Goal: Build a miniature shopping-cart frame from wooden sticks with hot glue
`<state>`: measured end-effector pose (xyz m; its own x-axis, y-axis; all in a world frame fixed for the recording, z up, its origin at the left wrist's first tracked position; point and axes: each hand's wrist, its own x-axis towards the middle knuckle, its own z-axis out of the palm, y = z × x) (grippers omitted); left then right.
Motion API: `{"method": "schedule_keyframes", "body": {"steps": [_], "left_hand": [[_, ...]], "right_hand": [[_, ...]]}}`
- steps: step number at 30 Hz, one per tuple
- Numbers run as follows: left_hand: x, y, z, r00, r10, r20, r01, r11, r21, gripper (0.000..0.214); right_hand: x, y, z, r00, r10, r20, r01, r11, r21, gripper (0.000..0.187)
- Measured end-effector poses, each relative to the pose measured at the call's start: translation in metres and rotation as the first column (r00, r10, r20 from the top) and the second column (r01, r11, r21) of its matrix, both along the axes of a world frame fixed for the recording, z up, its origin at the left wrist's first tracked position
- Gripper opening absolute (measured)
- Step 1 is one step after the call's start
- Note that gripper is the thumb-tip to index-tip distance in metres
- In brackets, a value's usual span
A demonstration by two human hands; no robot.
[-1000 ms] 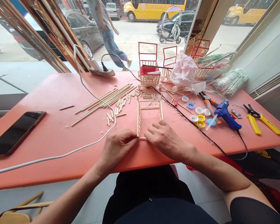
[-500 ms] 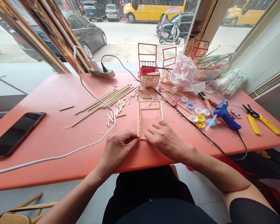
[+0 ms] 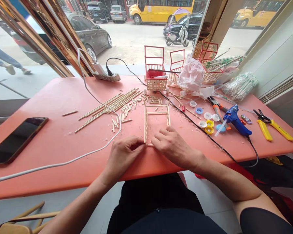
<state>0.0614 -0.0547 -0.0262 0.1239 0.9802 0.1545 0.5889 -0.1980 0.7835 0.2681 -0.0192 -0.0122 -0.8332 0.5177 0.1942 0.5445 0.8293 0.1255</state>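
A small frame of thin wooden sticks (image 3: 157,113) stands on the pink table close to its front edge, its two slatted sides joined by crossbars. My left hand (image 3: 125,152) pinches the frame's near left corner between thumb and fingers. At the near right part of it, my right hand (image 3: 172,143) has its fingers curled around the frame, hiding that corner. Beyond the frame lie short cut stick pieces (image 3: 124,114) and a bundle of long wooden sticks (image 3: 112,105).
Finished miniature carts (image 3: 156,76) stand at the back. To the right are bottle caps (image 3: 208,115), a blue glue gun (image 3: 235,120), pliers (image 3: 218,109) and yellow-handled cutters (image 3: 273,125). A white cable (image 3: 97,150) crosses the left side near a phone (image 3: 17,139).
Both hands and the stick frame stay in the same place. Outside the window at left, a walking person's legs have come into view.
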Motion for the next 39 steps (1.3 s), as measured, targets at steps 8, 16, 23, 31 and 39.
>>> {"method": "schedule_keyframes", "body": {"steps": [8, 16, 23, 31, 39], "left_hand": [[-0.0005, -0.0006, -0.0006, 1.000, 0.009, 0.012, -0.009, 1.000, 0.002, 0.016], [0.0012, -0.0001, -0.0009, 1.000, 0.020, 0.016, -0.020, 1.000, 0.003, 0.015], [0.0005, 0.0000, -0.0001, 1.000, 0.017, 0.011, -0.017, 1.000, 0.002, 0.016], [0.0007, -0.0013, -0.0006, 1.000, 0.019, 0.004, -0.019, 1.000, 0.006, 0.015], [0.0007, 0.0000, -0.0022, 1.000, 0.017, 0.007, -0.017, 1.000, 0.009, 0.015]], "right_hand": [[0.0002, 0.0007, -0.0015, 1.000, 0.003, -0.008, -0.003, 1.000, 0.004, 0.023], [0.0008, 0.0008, -0.0037, 0.999, 0.011, -0.038, -0.009, 0.998, 0.056, 0.022], [0.0009, 0.0004, -0.0038, 0.999, 0.016, -0.046, -0.013, 0.997, 0.070, 0.022], [-0.0001, 0.0006, -0.0033, 1.000, -0.001, -0.017, 0.002, 0.999, 0.038, 0.022], [-0.0003, 0.0001, -0.0028, 1.000, 0.005, -0.022, -0.004, 0.999, 0.042, 0.022]]}}
